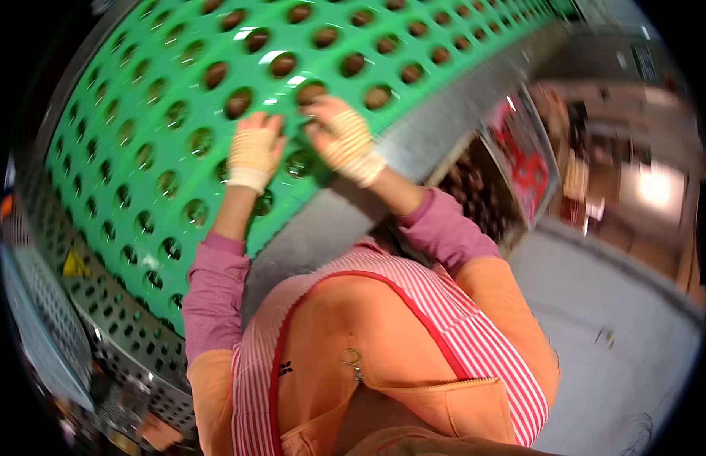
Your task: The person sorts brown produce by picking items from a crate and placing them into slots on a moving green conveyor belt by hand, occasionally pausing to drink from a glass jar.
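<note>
A shiny green sheet with rows of round holes (144, 99) slopes in front of me. Brown rounded pieces (282, 64) sit in the upper and right holes; holes nearer the lower left hold none. My left hand (254, 148), in a pale, ribbed fingerless covering, is over the sheet just below a filled hole. Its blurred fingers are slightly bent and apart, with nothing visible in them. To its right, my right hand (343, 137), covered likewise, has loosely bent fingers beside another brown piece (311, 93). Blur hides whether they touch it.
A metal ledge (421, 129) borders the sheet on my side. Right of it stands a box of dark brown rounded pieces (474, 190), beside a container with red contents (524, 163). Perforated metal (132, 327) curves along the lower left. Grey floor (596, 334) shows at right.
</note>
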Tool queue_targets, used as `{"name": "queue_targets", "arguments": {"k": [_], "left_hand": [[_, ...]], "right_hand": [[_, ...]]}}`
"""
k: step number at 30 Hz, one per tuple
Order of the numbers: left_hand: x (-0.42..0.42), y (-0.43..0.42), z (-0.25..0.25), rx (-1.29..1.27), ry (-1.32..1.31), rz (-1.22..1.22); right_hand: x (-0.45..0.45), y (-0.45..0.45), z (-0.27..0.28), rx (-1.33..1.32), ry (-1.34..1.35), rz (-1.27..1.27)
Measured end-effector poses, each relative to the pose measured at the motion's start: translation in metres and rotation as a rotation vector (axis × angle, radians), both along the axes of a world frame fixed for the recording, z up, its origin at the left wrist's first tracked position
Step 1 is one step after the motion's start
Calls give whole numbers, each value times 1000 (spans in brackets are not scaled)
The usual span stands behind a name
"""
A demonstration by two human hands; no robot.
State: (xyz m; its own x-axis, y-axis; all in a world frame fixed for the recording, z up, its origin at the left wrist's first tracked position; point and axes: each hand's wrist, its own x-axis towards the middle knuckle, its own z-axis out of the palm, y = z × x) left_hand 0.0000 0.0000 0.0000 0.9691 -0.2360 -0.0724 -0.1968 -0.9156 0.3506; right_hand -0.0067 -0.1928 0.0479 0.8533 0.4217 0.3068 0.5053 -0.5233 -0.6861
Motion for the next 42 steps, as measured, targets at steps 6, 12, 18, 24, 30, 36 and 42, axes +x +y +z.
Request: {"name": "queue_targets", "arguments": {"k": [6, 12, 18, 24, 30, 36, 42], "left_hand": [[-15, -34, -21, -208, -404, -179], [-45, -130, 35, -424, -444, -130], [-134, -300, 41, -276, 260, -752], [-152, -395, 9, 374, 506, -701], [-150, -402, 13, 630, 574, -718], [-161, -403, -1, 534, 616, -657], [-146, -397, 13, 579, 705, -688]], "right_hand": [[-122, -69, -9, 257, 49, -201], [-203, -211, -13, 24, 103, -690], [-301, -347, -51, -356, 846, -882], [-285, -362, -75, -258, 1117, -723], [-284, -362, -82, -12, 1200, -631], [-289, -376, -107, 683, 1434, -622], [-295, -369, -114, 1064, 1516, -690]]}}
